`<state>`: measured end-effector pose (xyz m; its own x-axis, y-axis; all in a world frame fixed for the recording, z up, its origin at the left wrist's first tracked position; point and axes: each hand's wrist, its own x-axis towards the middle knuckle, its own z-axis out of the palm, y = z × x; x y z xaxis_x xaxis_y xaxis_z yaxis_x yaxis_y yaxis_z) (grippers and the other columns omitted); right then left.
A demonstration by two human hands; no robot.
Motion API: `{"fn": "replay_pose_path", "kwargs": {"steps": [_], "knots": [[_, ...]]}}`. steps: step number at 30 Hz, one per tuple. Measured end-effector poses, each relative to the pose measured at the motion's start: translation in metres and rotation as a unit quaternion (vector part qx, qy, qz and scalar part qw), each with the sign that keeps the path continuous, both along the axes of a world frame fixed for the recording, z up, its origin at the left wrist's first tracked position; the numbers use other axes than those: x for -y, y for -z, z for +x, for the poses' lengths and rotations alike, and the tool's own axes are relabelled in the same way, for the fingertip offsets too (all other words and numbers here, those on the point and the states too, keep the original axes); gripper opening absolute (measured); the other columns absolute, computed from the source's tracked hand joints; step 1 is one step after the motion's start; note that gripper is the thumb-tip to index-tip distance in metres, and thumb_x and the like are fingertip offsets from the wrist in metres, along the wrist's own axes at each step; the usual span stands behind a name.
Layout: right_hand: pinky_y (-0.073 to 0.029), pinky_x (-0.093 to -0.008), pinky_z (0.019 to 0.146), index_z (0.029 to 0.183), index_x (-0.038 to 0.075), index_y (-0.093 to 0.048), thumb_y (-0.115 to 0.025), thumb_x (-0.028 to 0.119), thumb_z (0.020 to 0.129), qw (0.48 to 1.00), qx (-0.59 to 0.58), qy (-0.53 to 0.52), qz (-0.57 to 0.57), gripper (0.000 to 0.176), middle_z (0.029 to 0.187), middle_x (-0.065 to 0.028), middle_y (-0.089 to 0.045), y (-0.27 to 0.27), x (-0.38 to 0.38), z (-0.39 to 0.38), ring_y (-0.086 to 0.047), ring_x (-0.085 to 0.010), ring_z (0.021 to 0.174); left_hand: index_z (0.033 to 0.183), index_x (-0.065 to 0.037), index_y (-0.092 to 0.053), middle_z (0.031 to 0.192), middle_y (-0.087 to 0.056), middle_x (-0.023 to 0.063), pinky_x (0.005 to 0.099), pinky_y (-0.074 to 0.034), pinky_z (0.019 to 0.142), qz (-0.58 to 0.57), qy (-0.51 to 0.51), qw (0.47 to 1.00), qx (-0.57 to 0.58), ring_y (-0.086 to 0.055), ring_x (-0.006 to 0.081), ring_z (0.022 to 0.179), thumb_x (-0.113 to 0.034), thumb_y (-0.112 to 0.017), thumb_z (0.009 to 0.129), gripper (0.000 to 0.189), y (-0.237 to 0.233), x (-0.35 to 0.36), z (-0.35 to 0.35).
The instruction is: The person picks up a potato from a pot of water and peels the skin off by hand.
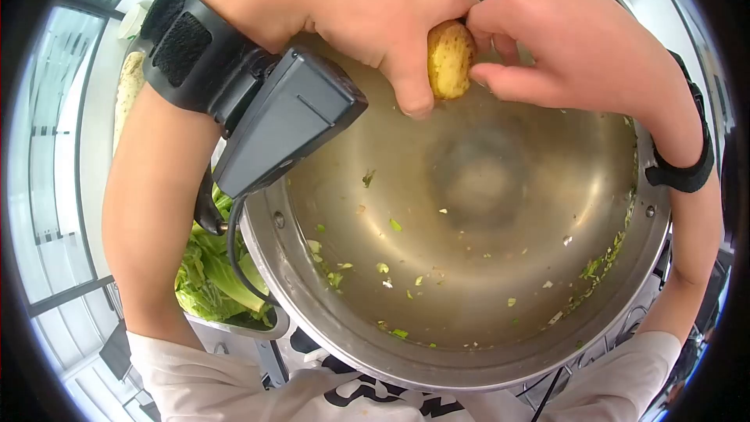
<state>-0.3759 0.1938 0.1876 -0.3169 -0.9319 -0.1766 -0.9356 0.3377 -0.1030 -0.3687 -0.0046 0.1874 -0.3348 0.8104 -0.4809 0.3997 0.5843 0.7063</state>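
Observation:
A yellow-brown potato (451,60) is between my two hands, over the upper part of a large metal pot (269,254). My left hand (375,19) grips it from the left, with the thumb pointing down along its side. My right hand (558,43) is at its right side, with thumb and fingers curled close to it; whether they hold anything between them is hidden. Cloudy liquid (476,281) with bits of green leaf lies in the pot below.
Green leafy vegetables (215,277) lie in a metal tray at the lower left, beside the pot. A black device (289,121) is strapped to my left wrist, its cable running down by the pot's rim. A black band (691,164) circles my right wrist.

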Motion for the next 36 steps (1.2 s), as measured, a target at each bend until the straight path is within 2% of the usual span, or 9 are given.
{"fn": "replay_pose_path", "kwargs": {"steps": [2,5,9,15,18,22,25,30,36], "knots": [[-0.047,-0.0427,0.060,0.072,0.003,-0.064,-0.073,0.016,0.077,0.994,-0.021,0.004,-0.107,0.017,0.063,-0.0117,-0.063,0.033,-0.007,-0.006,-0.062,-0.0324,0.063,0.125,-0.001,-0.055,0.096,-0.066,0.0089,0.0326,-0.049,0.078,0.036,-0.010,0.999,-0.005,-0.059,0.0171,0.086,-0.014,-0.076,0.077,0.054,0.008,0.003,0.001],[-0.046,-0.0428,0.058,0.070,0.002,-0.063,-0.072,0.011,0.077,0.992,-0.036,-0.006,-0.123,0.015,0.060,-0.0136,-0.060,0.033,-0.006,-0.004,-0.060,-0.0341,0.060,0.125,-0.002,-0.054,0.098,-0.066,0.0089,0.0323,-0.049,0.079,0.029,-0.034,0.995,0.084,-0.058,0.0185,0.087,-0.011,-0.074,0.077,0.053,0.008,0.000,-0.012],[-0.053,-0.0427,0.058,0.075,-0.002,-0.067,-0.066,0.033,0.090,0.999,-0.024,-0.009,0.027,0.038,0.060,-0.0169,-0.063,-0.008,0.002,0.007,-0.064,-0.0354,0.059,0.125,-0.001,-0.054,0.099,-0.065,0.0092,0.0327,-0.049,0.081,0.084,-0.014,0.995,-0.045,-0.058,0.0202,0.089,-0.010,-0.074,0.076,0.053,0.018,0.005,0.008],[-0.053,-0.0429,0.058,0.074,-0.002,-0.067,-0.066,0.032,0.090,0.999,-0.013,-0.013,0.032,0.037,0.059,-0.0176,-0.062,-0.008,0.002,0.003,-0.063,-0.0355,0.058,0.123,0.000,-0.055,0.096,-0.066,0.0108,0.0339,-0.050,0.081,-0.016,-0.040,0.996,0.075,-0.060,0.0219,0.088,-0.009,-0.075,0.075,0.053,-0.003,-0.007,-0.010],[-0.053,-0.0431,0.058,0.074,-0.002,-0.067,-0.066,0.033,0.090,0.994,-0.058,0.029,0.084,0.038,0.059,-0.0177,-0.062,-0.009,0.012,0.012,-0.063,-0.0355,0.057,0.121,0.000,-0.056,0.093,-0.066,0.0108,0.0336,-0.050,0.078,0.047,-0.018,0.997,-0.055,-0.060,0.0217,0.085,-0.010,-0.076,0.075,0.052,0.011,0.002,0.007],[-0.052,-0.0434,0.057,0.074,-0.002,-0.067,-0.066,0.034,0.090,0.994,-0.033,0.039,0.097,0.039,0.059,-0.0179,-0.062,-0.014,0.014,0.011,-0.063,-0.0361,0.057,0.120,0.001,-0.056,0.093,-0.066,0.0108,0.0333,-0.050,0.077,0.031,0.001,0.999,-0.032,-0.059,0.0213,0.084,-0.010,-0.076,0.075,0.051,0.009,0.002,0.001],[-0.052,-0.0434,0.057,0.073,-0.002,-0.066,-0.065,0.033,0.090,0.997,-0.046,0.007,0.068,0.038,0.059,-0.0180,-0.062,-0.013,0.009,0.013,-0.063,-0.0364,0.057,0.120,0.001,-0.057,0.095,-0.066,0.0107,0.0333,-0.050,0.077,0.010,-0.017,0.997,0.072,-0.059,0.0207,0.084,-0.009,-0.076,0.075,0.050,0.006,-0.003,-0.012],[-0.053,-0.0436,0.057,0.072,-0.002,-0.067,-0.065,0.034,0.090,0.997,-0.047,0.017,0.054,0.040,0.059,-0.0180,-0.062,-0.008,0.009,0.009,-0.063,-0.0365,0.058,0.122,0.001,-0.056,0.094,-0.065,0.0095,0.0331,-0.050,0.077,0.062,-0.008,0.996,-0.059,-0.058,0.0192,0.085,-0.009,-0.076,0.075,0.051,0.016,0.006,0.005],[-0.053,-0.0449,0.058,0.073,-0.001,-0.067,-0.065,0.035,0.090,0.994,-0.062,0.039,0.081,0.040,0.059,-0.0180,-0.062,-0.008,0.012,0.016,-0.063,-0.0370,0.058,0.123,0.000,-0.055,0.094,-0.066,0.0100,0.0331,-0.050,0.078,0.045,-0.001,0.998,-0.033,-0.059,0.0201,0.085,-0.009,-0.076,0.075,0.053,0.010,0.003,0.006]]}}
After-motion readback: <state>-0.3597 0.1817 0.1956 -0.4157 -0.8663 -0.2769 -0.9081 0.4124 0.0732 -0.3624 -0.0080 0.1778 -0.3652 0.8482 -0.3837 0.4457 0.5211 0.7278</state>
